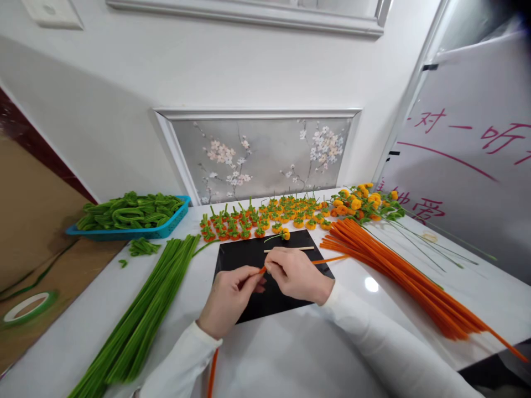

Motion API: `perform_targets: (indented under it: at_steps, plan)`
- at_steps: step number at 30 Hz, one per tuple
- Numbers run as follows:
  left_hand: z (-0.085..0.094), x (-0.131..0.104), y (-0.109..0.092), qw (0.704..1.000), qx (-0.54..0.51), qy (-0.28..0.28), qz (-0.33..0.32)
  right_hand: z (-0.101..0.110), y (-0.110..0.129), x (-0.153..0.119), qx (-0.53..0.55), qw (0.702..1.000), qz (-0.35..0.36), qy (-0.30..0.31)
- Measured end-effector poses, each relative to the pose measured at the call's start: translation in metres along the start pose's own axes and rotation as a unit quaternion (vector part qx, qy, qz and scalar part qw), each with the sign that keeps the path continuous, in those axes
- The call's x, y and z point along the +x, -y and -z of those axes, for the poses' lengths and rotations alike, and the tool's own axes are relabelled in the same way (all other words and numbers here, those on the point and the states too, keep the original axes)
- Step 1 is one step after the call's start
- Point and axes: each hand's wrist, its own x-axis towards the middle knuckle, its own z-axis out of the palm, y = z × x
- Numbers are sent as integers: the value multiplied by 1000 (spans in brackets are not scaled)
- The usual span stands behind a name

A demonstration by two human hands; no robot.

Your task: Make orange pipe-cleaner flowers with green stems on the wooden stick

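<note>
Both hands meet over a black mat (249,257) on the white table. An orange pipe cleaner (332,259) is pinched between them. My left hand (232,296) grips it with thumb and fingers closed. My right hand (296,273) is closed on it just beside the left. One stretch of it sticks out to the right past my right hand; an orange length (213,370) also shows below my left wrist. A thin pale stick (307,249) lies on the mat behind my right hand, and a small yellow flower (285,234) with a green stem rests at the mat's far edge.
Green pipe cleaners (145,320) lie bundled at left, orange pipe cleaners (398,276) at right. Behind the mat stand rows of small orange and yellow pieces (244,221). A blue basket (166,225) holds green coils. Yellow flowers (360,202) lie back right; green tape (29,308) sits far left.
</note>
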Motion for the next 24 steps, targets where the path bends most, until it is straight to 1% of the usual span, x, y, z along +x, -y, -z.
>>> perform_targets:
  at_steps: [1, 2, 3, 4, 5, 6, 8, 10, 12, 15, 18, 20, 22, 24]
  plan:
    - [1, 0, 3, 990, 103, -41, -83, -1, 1, 1, 44, 998, -45, 9]
    - [2, -1, 5, 965, 191, -77, -163, -3, 2, 2, 100, 990, -93, 20]
    - [4, -1, 7, 932, 261, -102, -228, -4, 2, 3, 160, 977, -138, 33]
    - [5, -1, 8, 900, 315, -117, -278, -5, 2, 3, 215, 959, -177, 48]
    - [5, -1, 9, 871, 357, -125, -314, -6, 2, 4, 262, 940, -207, 66]
    - [6, -1, 9, 849, 388, -128, -336, -7, 1, 5, 297, 923, -228, 85]
    - [6, 0, 7, 823, 425, -126, -356, -8, -1, 5, 333, 901, -246, 126]
    - [6, 0, 5, 814, 439, -123, -361, -7, -4, 6, 365, 880, -254, 164]
    - [5, 1, 5, 814, 440, -124, -359, -4, -8, 6, 385, 866, -252, 194]
    - [6, 2, 6, 825, 433, -125, -341, 2, -11, 5, 392, 864, -239, 208]
    - [9, 3, 9, 836, 424, -127, -324, 8, -14, 4, 375, 882, -219, 182]
    - [10, 3, 10, 841, 421, -131, -315, 10, -14, 3, 336, 909, -192, 154]
    - [11, 3, 10, 844, 418, -131, -309, 10, -12, 2, 273, 941, -155, 128]
    - [10, 3, 9, 847, 415, -127, -308, 7, -10, 1, 212, 964, -120, 109]
